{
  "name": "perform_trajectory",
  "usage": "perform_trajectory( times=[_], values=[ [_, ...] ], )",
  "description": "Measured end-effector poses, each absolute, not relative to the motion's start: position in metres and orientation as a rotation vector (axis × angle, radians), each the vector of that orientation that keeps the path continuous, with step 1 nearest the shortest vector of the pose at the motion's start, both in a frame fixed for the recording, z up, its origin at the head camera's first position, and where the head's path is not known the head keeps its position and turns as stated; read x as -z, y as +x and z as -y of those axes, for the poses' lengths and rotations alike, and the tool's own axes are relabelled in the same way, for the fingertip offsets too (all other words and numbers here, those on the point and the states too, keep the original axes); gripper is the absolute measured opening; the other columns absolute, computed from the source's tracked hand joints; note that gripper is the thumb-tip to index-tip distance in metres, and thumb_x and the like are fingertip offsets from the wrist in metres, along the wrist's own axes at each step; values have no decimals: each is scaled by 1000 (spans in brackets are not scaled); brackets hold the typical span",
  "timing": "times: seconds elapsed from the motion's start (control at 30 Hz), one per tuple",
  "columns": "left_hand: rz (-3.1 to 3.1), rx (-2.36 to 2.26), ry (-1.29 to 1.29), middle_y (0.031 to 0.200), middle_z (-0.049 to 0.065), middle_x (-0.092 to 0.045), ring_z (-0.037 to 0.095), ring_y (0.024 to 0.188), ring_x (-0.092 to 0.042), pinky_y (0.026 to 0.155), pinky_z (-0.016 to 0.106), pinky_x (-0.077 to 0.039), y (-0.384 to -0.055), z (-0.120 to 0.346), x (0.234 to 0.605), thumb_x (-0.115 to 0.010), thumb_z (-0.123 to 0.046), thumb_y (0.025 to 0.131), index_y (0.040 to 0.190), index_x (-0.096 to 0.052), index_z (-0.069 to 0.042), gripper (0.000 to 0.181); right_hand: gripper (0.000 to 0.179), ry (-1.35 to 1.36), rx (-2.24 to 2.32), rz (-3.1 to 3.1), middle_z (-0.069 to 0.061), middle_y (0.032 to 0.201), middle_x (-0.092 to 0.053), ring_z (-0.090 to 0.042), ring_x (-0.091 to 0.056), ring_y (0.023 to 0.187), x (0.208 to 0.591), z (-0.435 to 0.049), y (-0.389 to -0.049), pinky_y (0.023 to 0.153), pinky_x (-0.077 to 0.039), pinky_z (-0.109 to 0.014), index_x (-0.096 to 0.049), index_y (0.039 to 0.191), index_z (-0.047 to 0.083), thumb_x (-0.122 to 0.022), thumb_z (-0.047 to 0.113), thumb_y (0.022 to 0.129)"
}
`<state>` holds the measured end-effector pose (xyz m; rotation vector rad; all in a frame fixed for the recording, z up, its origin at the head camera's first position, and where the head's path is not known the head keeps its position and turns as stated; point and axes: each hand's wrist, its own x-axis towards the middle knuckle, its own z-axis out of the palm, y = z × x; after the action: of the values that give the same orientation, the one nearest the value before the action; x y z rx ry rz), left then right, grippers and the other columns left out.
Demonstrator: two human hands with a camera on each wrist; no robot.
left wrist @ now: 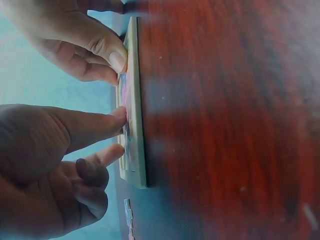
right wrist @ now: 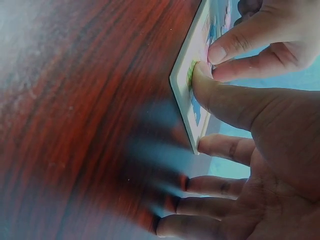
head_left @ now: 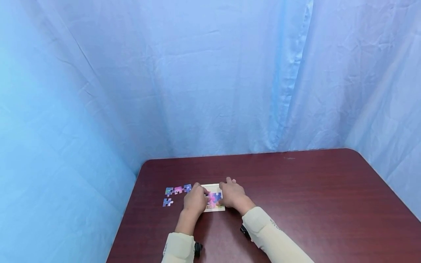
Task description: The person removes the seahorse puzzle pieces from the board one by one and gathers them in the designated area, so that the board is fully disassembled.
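Observation:
A small pale puzzle tray lies flat on the table, with joined pink and blue jigsaw pieces in its nearer part. My left hand reaches over the tray's left side, its thumb and index fingertip pinching at a pink jigsaw piece that they partly hide. On the right side is my right hand. Its thumb presses on the pieces inside the tray, while the index finger touches the tray's edge and the other fingers extend beyond it in the right wrist view, where the tray's pale rim shows.
Several loose jigsaw pieces lie left of the tray, with another piece nearer the front. The dark red table extends right. Blue curtains hang behind and at both sides.

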<state>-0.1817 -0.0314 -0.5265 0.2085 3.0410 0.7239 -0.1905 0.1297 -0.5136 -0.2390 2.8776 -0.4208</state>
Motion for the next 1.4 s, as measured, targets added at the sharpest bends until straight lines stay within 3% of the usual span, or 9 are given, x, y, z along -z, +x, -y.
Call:
perform_trajectory(
  times=[0.2,0.6,0.87,1.2,1.4],
  values=[
    [-3036,-770,205,96,8,-67,26,86,-70,82,47,-59,-182,36,524,-85,-7,83,91,-81,-7,9,69,-258,421,-2863,-22,149,-53,-45,-50,145,514,-126,-188,102,-57,-54,-65,140,7,-90,38,84],
    [-2954,-700,227,101,10,-62,23,83,-63,83,47,-57,-188,34,515,-83,-6,84,93,-73,-5,13,72,-244,401,-2862,-23,155,-50,-44,-48,149,515,-127,-193,100,-58,-55,-65,141,9,-90,42,82],
    [-2965,-665,252,99,9,-61,24,81,-64,79,45,-57,-189,33,516,-84,-7,83,91,-73,-6,14,40,-225,398,-2857,-22,158,-48,-43,-49,148,515,-129,-194,100,-57,-57,-70,134,12,-72,32,100],
    [-2864,-738,196,99,7,-59,21,82,-57,84,43,-55,-196,35,518,-83,-10,88,94,-73,-8,12,31,-175,395,-2908,-20,148,-55,-40,-56,142,517,-126,-194,88,-61,-57,-73,128,14,-71,17,98],
    [-2952,-700,256,104,11,-66,26,92,-68,90,47,-59,-190,32,520,-84,-11,87,107,-79,-4,22,30,-152,371,-2908,-18,144,-57,-38,-58,138,517,-125,-194,82,-61,-55,-74,127,15,-69,16,97]
  ],
)
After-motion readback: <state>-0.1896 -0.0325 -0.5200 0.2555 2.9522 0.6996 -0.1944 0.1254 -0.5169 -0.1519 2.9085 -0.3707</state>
